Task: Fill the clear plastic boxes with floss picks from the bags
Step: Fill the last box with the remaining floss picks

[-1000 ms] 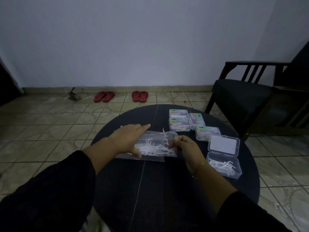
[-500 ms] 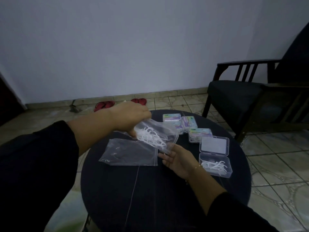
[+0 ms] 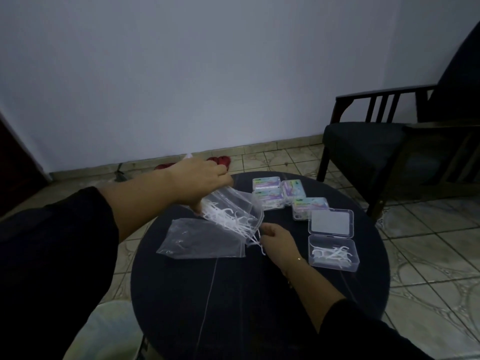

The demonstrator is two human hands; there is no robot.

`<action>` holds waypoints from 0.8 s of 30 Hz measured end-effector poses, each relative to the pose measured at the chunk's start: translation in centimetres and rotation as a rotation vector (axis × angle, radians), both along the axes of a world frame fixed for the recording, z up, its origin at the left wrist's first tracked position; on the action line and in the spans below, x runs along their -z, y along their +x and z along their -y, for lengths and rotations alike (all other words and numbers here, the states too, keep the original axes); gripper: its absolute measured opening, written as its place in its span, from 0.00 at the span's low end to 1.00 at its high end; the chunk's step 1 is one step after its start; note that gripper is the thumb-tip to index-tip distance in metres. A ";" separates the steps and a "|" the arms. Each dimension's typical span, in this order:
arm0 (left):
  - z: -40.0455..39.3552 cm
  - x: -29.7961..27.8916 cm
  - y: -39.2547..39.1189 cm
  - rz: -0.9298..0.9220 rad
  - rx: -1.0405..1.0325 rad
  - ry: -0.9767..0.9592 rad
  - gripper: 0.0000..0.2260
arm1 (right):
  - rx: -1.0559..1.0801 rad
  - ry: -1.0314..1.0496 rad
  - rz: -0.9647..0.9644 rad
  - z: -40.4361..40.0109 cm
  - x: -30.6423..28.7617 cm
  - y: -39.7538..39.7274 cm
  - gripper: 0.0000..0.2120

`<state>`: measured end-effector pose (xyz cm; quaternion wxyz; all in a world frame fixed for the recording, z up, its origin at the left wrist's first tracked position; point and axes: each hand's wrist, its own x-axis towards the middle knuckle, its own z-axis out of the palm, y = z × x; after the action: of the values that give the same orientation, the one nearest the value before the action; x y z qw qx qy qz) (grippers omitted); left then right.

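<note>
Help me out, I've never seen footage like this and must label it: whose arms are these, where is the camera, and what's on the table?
No machine here: a person wears one camera on the head, looking down at their own arms. The left hand holds a tilted clear bag of white floss picks. The right hand, fingers curled, takes the picks spilling from its mouth. On the round dark table lie a flat, nearly empty bag, an open clear box with some picks inside, and several closed boxes behind it.

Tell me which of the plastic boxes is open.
The box nearest the right hand, lid flipped back, a few picks inside. The other boxes behind it are shut, with colourful labels.
</note>
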<state>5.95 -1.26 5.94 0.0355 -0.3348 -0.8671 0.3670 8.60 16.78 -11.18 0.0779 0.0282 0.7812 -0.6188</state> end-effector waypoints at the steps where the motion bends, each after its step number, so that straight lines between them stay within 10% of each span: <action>1: -0.1 0.1 0.0 -0.004 0.013 -0.008 0.39 | -0.049 0.149 -0.078 -0.1 -0.1 0.1 0.20; 6: -0.9 0.0 0.2 -0.036 0.055 -0.052 0.39 | -0.225 0.581 -0.181 -0.2 -0.5 0.6 0.33; 11: -0.7 -0.2 0.3 -0.055 0.070 -0.073 0.40 | -0.126 0.656 -0.235 -0.1 0.1 -0.2 0.06; 15: -0.3 -0.6 0.3 -0.079 0.053 -0.078 0.40 | -0.101 0.698 -0.234 -0.7 0.6 -0.6 0.07; 20: -0.5 -0.7 0.4 -0.086 0.043 -0.080 0.41 | -0.291 0.701 -0.177 -1.0 -0.3 -0.5 0.42; 24: -0.7 -0.4 0.5 -0.057 0.014 -0.051 0.41 | -0.222 0.669 -0.240 -0.2 -0.4 -0.7 0.32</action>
<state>6.42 -0.55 6.32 0.0541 -0.3310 -0.8538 0.3983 7.85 16.96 -10.79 0.0386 -0.1055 0.9422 -0.3158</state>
